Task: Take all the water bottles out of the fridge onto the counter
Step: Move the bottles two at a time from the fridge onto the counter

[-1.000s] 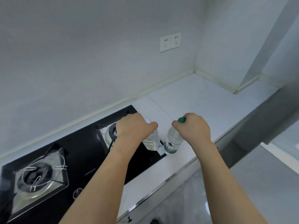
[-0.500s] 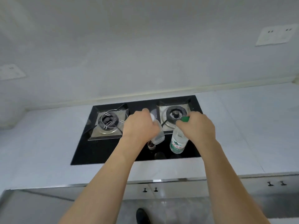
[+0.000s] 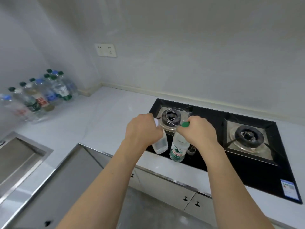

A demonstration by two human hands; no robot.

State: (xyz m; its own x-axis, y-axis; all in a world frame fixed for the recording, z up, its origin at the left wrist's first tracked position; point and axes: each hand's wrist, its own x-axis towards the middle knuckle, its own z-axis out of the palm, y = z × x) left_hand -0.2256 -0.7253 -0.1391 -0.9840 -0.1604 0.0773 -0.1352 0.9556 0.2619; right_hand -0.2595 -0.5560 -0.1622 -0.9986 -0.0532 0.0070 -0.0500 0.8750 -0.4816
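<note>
Roughly by size, from the counter down:
Counter: the pale grey stone counter (image 3: pixel 105 116) runs along the far wall and turns toward the near left; it is the drop-off surface, which I judge is why both arms are carried out over it.
Hob: the black glass two-burner gas hob (image 3: pixel 214 113) is set into the counter at the right; both carried bottles hang over its near left corner, probably only in passing, since a hob is a poor place to park them.
Sink: the steel sink (image 3: pixel 19 156) is cut off at the left edge, so its basin is mostly unseen.
Bottle cluster: the group of clear plastic water bottles with green and blue caps (image 3: pixel 41 95) stands at the far left corner, packed close, seemingly to leave room; blur makes the count unsure.
Right hand: the right hand (image 3: pixel 199 131) is clenched round the neck of the green-capped clear bottle with a green label (image 3: pixel 179 146), held upright by the top.
Left hand: the left hand (image 3: pixel 143 131) is curled round the top of the white-capped clear square-sided bottle (image 3: pixel 160 143), which tilts; its cap is mostly hidden.
Fridge: out of view.
Knob: a small round hob knob (image 3: pixel 191 149) sits just right of the green-label bottle, hard to make out.
</note>
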